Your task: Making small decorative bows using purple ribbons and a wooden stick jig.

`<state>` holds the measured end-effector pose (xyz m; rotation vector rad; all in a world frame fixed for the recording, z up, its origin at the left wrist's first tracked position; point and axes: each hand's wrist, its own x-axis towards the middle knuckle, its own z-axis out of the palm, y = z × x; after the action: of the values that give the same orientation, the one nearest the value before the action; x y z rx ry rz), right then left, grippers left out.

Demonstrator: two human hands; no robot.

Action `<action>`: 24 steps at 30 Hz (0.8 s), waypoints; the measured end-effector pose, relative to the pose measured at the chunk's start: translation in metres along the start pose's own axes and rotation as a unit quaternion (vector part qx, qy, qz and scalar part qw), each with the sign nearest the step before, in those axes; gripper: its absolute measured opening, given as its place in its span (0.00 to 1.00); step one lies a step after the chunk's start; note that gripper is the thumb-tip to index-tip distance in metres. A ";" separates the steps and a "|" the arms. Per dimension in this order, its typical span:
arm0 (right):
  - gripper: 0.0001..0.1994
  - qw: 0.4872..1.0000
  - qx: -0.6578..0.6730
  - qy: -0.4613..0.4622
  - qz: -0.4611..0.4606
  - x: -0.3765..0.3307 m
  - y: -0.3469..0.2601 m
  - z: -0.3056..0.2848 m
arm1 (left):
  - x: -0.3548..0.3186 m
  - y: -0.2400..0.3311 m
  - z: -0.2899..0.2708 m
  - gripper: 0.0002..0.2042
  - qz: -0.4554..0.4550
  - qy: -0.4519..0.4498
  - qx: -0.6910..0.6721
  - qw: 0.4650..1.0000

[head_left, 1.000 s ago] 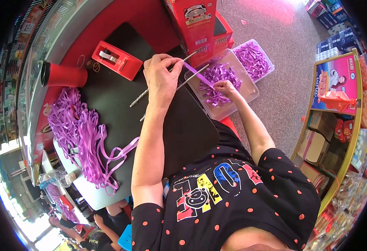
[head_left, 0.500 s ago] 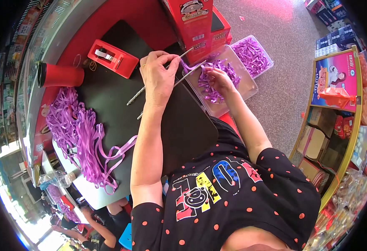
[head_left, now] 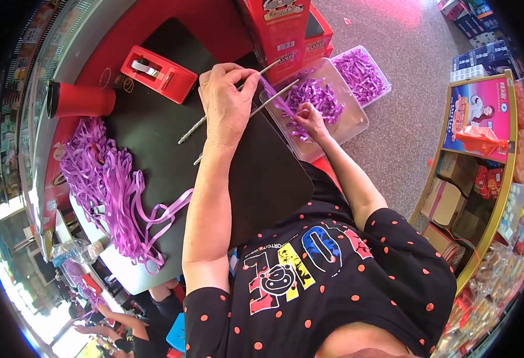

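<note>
My left hand (head_left: 229, 101) is closed over the middle of two thin metal rods (head_left: 283, 90) above the black tabletop. Thumb and forefinger pinch near the upper rod, where a purple ribbon (head_left: 274, 95) comes out. That ribbon runs down to my right hand (head_left: 311, 122), whose fingers are closed on it. Below the right hand is a clear plastic tray (head_left: 352, 123) holding short purple ribbon pieces (head_left: 321, 98). A heap of long purple ribbon (head_left: 109, 191) lies on the left, and a loop from it passes under my left forearm. The left palm hides part of the rods.
A red tape dispenser (head_left: 159, 74) and a red cup (head_left: 85, 99) stand at the back left. Tall red boxes (head_left: 280, 39) rise beside the tray. A second tub (head_left: 387, 88) of ribbon pieces sits beyond. A shelf unit (head_left: 501, 197) is at right; another person's arms (head_left: 118, 322) show at lower left.
My right hand has moved down, away from the rods, and the ribbon between my hands is now longer and stretched. The left hand stays at the rods.
</note>
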<state>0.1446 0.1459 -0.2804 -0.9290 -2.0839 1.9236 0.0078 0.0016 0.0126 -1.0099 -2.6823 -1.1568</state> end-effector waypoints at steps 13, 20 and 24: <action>0.09 0.958 -0.129 -0.044 -0.253 -0.054 -0.002 -0.022 | -0.001 -0.002 0.000 0.06 0.010 0.002 0.001 1.000; 0.09 0.935 -0.196 -0.037 -0.294 -0.094 -0.012 -0.039 | 0.000 -0.001 0.001 0.07 0.013 0.005 0.001 1.000; 0.07 0.870 -0.274 0.017 -0.410 -0.136 -0.047 -0.049 | 0.000 -0.006 -0.002 0.07 -0.006 -0.004 -0.008 1.000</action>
<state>0.2624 0.1151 -0.1890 -0.0467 -2.4590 0.8975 0.0034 -0.0026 0.0099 -1.0035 -2.6924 -1.1820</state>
